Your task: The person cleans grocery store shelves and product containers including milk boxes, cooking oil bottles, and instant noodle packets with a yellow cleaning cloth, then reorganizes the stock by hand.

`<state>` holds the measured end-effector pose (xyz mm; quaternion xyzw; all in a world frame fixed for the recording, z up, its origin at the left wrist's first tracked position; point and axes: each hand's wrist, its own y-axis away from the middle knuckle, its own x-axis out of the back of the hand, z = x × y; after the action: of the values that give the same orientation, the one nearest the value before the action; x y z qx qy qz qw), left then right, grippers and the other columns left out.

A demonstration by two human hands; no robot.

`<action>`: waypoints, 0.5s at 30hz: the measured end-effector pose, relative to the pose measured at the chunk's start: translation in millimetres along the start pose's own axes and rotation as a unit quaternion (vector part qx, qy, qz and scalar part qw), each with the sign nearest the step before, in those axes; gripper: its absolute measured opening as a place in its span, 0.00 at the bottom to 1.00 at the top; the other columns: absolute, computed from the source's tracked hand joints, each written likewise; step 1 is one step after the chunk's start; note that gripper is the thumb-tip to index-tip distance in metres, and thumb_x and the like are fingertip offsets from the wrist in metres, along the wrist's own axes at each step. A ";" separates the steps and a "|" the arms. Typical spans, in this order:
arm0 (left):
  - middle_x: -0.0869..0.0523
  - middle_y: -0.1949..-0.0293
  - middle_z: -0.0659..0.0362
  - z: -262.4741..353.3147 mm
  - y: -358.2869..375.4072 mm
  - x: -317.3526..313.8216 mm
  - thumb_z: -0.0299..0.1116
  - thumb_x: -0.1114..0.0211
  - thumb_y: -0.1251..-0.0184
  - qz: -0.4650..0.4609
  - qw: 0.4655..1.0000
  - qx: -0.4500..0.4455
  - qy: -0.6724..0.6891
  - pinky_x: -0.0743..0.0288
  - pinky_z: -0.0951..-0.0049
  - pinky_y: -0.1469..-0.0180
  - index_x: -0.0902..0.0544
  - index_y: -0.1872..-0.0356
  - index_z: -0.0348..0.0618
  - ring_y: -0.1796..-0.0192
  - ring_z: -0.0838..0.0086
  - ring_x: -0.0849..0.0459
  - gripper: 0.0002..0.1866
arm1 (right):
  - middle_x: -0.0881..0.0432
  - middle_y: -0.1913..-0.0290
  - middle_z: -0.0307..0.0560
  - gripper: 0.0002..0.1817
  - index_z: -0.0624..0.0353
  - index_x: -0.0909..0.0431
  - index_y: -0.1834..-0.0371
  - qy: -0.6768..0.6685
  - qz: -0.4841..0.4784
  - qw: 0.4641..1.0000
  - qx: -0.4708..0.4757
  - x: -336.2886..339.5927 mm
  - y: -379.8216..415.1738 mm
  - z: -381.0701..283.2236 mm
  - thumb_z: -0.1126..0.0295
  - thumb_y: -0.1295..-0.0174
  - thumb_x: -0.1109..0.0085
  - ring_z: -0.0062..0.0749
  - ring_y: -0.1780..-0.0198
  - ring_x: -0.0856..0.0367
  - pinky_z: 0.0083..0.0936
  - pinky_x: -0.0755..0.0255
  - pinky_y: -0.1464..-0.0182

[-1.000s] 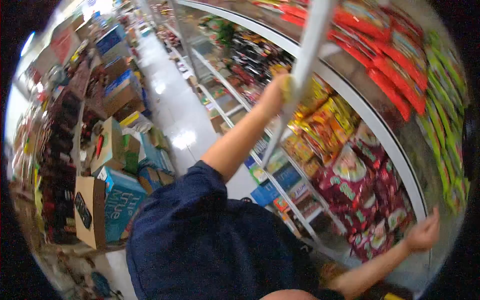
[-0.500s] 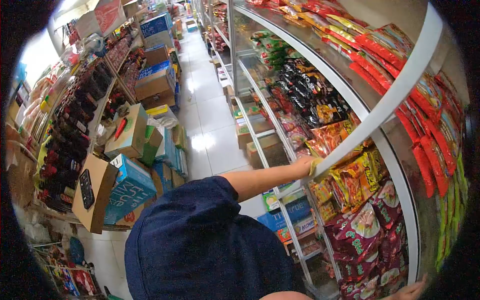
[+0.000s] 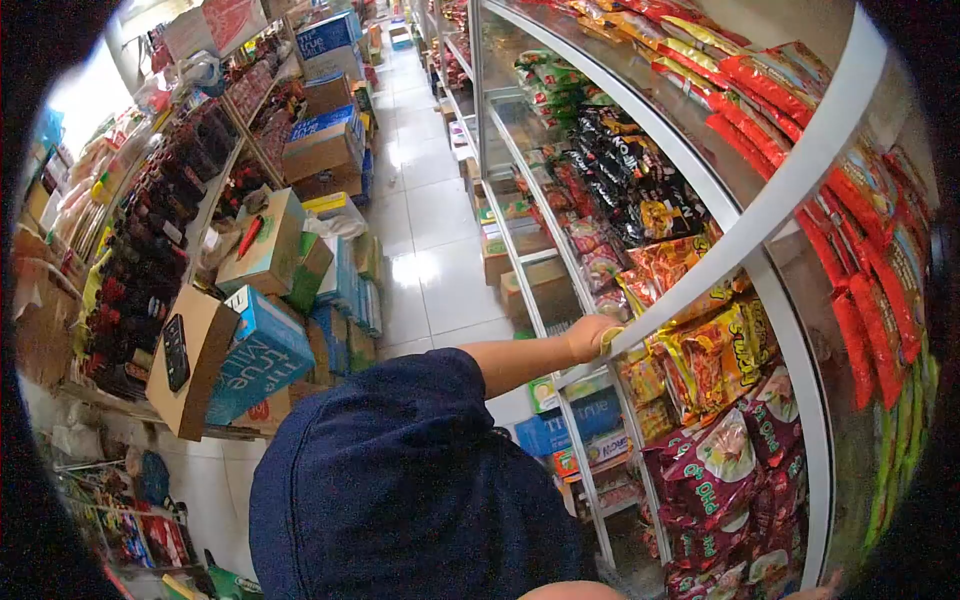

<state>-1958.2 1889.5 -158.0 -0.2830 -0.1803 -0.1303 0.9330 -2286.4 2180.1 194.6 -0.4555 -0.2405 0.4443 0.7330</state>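
My left hand [image 3: 590, 338] reaches out from a dark blue sleeve [image 3: 400, 420] to the lower end of a pale metal frame bar [image 3: 730, 275]. Its fingers are closed around a small yellowish cloth [image 3: 608, 340], which is pressed against the bar. Just beyond lie yellow and orange noodle packets [image 3: 710, 360] behind the frame. My right hand [image 3: 822, 588] shows only as a sliver at the bottom edge, near the lower end of the case's metal upright; its fingers are mostly cut off. Purple noodle packets [image 3: 715, 465] are stacked to the left of it.
Red packets [image 3: 870, 270] lie on top of the glass case at right, with black packets [image 3: 625, 175] inside. Across the tiled aisle [image 3: 430, 260] stand cardboard boxes [image 3: 265, 245], a blue milk carton [image 3: 260, 360], a black remote [image 3: 177, 352] and shelves of dark bottles [image 3: 150, 240].
My left hand has slid slightly left and down along the bar with the cloth. My right hand has dropped further out of the picture. The view has shifted a little.
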 end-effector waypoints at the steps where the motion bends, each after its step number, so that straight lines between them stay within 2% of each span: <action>1: 0.20 0.65 0.49 -0.9 0.2 -1.5 0.37 0.38 0.54 0.011 1.000 0.003 0.025 0.29 0.64 0.58 0.22 0.64 0.44 0.59 0.53 0.22 0.15 | 0.25 0.90 0.44 0.29 0.60 0.18 0.84 0.013 -0.008 1.000 -0.002 1.2 4.9 4.9 0.60 0.32 0.65 0.27 0.93 0.36 0.23 0.39 0.88; 4: 0.19 0.67 0.49 15.7 2.9 2.1 0.37 0.38 0.52 -0.008 0.995 0.088 0.038 0.29 0.65 0.58 0.22 0.67 0.42 0.62 0.58 0.21 0.12 | 0.25 0.90 0.44 0.29 0.59 0.19 0.86 0.014 -0.109 0.994 0.008 7.1 27.2 31.3 0.60 0.32 0.65 0.26 0.94 0.36 0.22 0.40 0.89; 5: 0.19 0.67 0.49 20.0 2.9 2.8 0.37 0.39 0.51 -0.010 0.993 0.113 0.044 0.29 0.65 0.58 0.22 0.68 0.42 0.62 0.60 0.20 0.12 | 0.25 0.89 0.44 0.29 0.59 0.20 0.86 -0.008 -0.088 0.996 0.004 6.4 23.1 29.2 0.60 0.32 0.65 0.25 0.94 0.37 0.22 0.40 0.89; 6: 0.19 0.68 0.48 39.6 0.8 9.7 0.38 0.40 0.48 0.008 0.994 0.100 0.034 0.29 0.65 0.59 0.22 0.70 0.40 0.63 0.63 0.20 0.11 | 0.24 0.89 0.44 0.29 0.59 0.20 0.87 -0.028 -0.066 0.997 -0.001 6.3 13.2 19.7 0.59 0.32 0.65 0.25 0.94 0.37 0.22 0.41 0.90; 9: 0.19 0.63 0.47 22.7 -6.1 16.2 0.44 0.48 0.41 -0.078 0.989 0.123 0.038 0.29 0.66 0.54 0.22 0.56 0.43 0.57 0.57 0.21 0.18 | 0.23 0.88 0.43 0.30 0.59 0.22 0.89 -0.064 -0.011 0.998 -0.015 -3.4 0.9 8.5 0.58 0.32 0.64 0.24 0.95 0.37 0.21 0.43 0.91; 10: 0.20 0.57 0.47 28.1 -13.8 29.0 0.44 0.49 0.38 -0.148 0.982 0.117 -0.005 0.29 0.67 0.51 0.24 0.51 0.44 0.53 0.58 0.21 0.19 | 0.23 0.88 0.43 0.31 0.59 0.22 0.90 -0.072 0.005 0.997 -0.018 -4.0 0.3 6.9 0.58 0.32 0.64 0.24 0.95 0.37 0.21 0.44 0.91; 11: 0.20 0.56 0.48 13.0 -16.6 33.4 0.41 0.47 0.39 -0.185 0.978 0.068 -0.066 0.29 0.65 0.52 0.24 0.51 0.46 0.54 0.56 0.22 0.17 | 0.23 0.88 0.43 0.31 0.59 0.23 0.91 -0.064 0.008 0.998 -0.020 -4.2 1.6 6.4 0.57 0.32 0.65 0.24 0.95 0.37 0.21 0.44 0.91; 13: 0.22 0.64 0.48 18.8 -20.0 43.7 0.39 0.42 0.45 -0.160 0.981 -0.034 -0.107 0.30 0.60 0.56 0.23 0.57 0.42 0.60 0.53 0.24 0.16 | 0.22 0.88 0.42 0.32 0.59 0.24 0.92 -0.044 0.010 0.999 -0.021 -4.7 5.0 8.6 0.57 0.32 0.65 0.24 0.95 0.37 0.21 0.44 0.91; 15: 0.24 0.62 0.49 8.7 -27.0 45.8 0.38 0.40 0.48 -0.174 0.959 -0.089 -0.203 0.31 0.60 0.55 0.24 0.54 0.44 0.58 0.53 0.26 0.19 | 0.22 0.88 0.43 0.33 0.59 0.25 0.93 -0.046 0.008 0.999 -0.013 -5.8 5.7 9.9 0.57 0.32 0.66 0.24 0.95 0.36 0.21 0.43 0.91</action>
<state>-1928.5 1866.2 -119.4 -0.3492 -0.4000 -0.2464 0.8107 -2299.2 2180.6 194.5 -0.4462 -0.2755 0.4676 0.7116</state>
